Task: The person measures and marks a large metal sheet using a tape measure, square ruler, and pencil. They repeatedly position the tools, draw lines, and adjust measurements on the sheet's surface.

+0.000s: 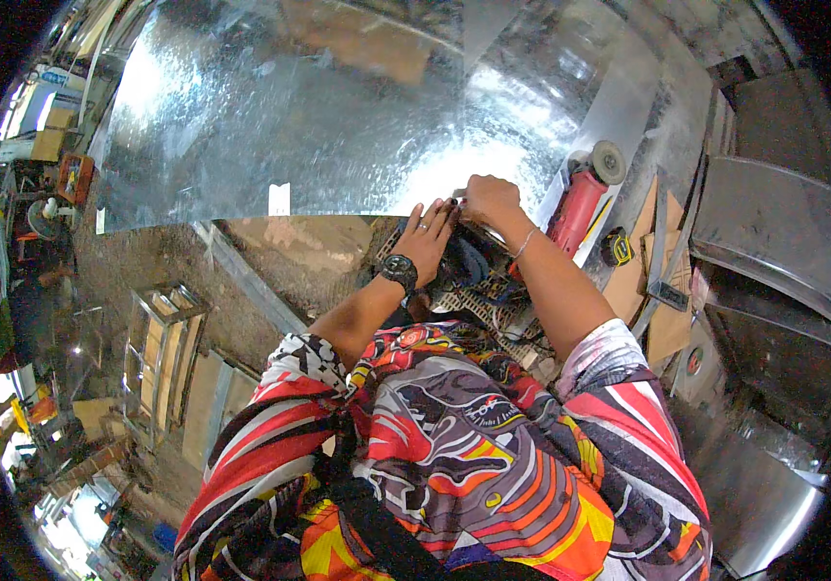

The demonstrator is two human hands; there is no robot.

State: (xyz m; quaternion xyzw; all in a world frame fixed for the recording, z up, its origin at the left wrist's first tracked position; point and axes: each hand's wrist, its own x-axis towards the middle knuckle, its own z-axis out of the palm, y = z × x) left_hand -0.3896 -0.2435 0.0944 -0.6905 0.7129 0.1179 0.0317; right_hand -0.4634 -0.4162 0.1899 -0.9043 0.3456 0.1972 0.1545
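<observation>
A large shiny metal sheet (270,116) spreads out in front of me, its near edge running past both hands. My left hand (425,240), with a ring and a dark wristwatch (399,272) on that arm, lies on this edge with its fingers stretched out. Beside its fingertips, my right hand (491,201) is closed at the sheet's edge. Whatever its fingers pinch is too small or hidden to make out. To the right of that hand lies a red angle grinder (575,210) with a round disc. A yellow and black tape measure (619,247) sits near it.
Dark metal panels (769,228) are stacked at the right. Cardboard pieces (667,257) lie beside the tape measure. A metal frame (159,349) stands on the floor at the left, near a long metal strip (251,279). A small white label (280,199) sits on the sheet's near edge.
</observation>
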